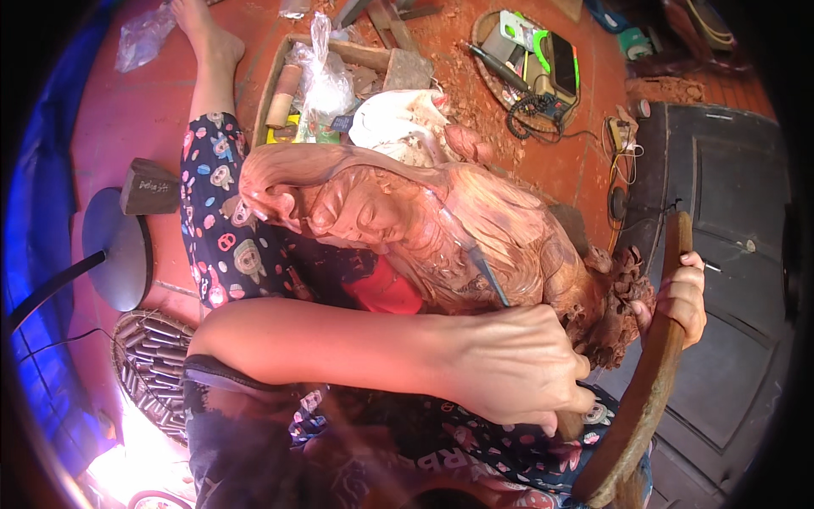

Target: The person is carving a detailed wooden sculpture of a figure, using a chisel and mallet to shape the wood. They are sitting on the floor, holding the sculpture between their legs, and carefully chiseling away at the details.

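A carved reddish-brown wooden statue [509, 220] of a robed, hooded figure lies across my lap, its head toward the left. My left hand [526, 365] comes in from the left and closes around a chisel; its dark metal blade [490, 276] points up and left against the carved robe. The chisel's wooden handle [570, 424] shows below the fist. At the right, beside the statue's rough, deeply carved base [623, 297], my right hand [682, 297] wraps around a long, curved wooden club [640, 416]. The club hides part of that hand, and the right forearm does not show.
A wooden box [275, 93] with plastic bags and a white cloth [394, 123] lie beyond the statue. A round tray [483, 34] holds a phone and a corded tool. A basket of chisels [153, 356] and a lamp base [119, 250] stand left. Dark panel [721, 187] at right.
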`<state>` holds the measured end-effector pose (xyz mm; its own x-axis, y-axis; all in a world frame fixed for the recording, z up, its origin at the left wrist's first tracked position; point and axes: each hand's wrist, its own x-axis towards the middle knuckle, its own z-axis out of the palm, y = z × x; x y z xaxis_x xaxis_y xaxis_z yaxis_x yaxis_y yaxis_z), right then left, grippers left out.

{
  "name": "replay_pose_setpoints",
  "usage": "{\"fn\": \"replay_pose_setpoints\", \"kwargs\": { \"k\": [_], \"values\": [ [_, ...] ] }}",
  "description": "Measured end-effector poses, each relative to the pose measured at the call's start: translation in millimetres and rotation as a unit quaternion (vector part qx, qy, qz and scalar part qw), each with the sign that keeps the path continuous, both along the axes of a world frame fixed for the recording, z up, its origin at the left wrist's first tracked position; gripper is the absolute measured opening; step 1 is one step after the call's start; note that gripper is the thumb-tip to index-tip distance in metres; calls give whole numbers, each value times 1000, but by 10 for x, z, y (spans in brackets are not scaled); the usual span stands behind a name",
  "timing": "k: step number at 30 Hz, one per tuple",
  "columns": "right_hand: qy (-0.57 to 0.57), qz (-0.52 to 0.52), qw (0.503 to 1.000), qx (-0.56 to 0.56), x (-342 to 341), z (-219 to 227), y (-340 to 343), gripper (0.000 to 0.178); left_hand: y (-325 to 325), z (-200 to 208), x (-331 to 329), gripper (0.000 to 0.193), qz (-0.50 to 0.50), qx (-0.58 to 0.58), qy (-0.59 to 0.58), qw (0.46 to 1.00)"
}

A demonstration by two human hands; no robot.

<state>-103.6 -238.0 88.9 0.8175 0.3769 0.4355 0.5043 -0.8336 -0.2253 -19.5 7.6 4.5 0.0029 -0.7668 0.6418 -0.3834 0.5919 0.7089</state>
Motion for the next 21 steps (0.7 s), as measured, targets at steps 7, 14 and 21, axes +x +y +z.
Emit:
{"fn": "replay_pose_setpoints", "kwargs": {
  "k": [7, 14, 21],
  "values": [
    [27, -28, 999, -11, 43, -145, 104, 36, 49, 43, 178, 53, -33, 101, 23, 994],
    [41, -31, 998, -34, 21, -119, 156, 34, 41, -18, 184, 57, 18, 63, 31, 997],
    [32, -29, 998, -35, 43, -144, 176, 34, 16, -34, 187, 48, 8, 49, 68, 996]
  ]
}}
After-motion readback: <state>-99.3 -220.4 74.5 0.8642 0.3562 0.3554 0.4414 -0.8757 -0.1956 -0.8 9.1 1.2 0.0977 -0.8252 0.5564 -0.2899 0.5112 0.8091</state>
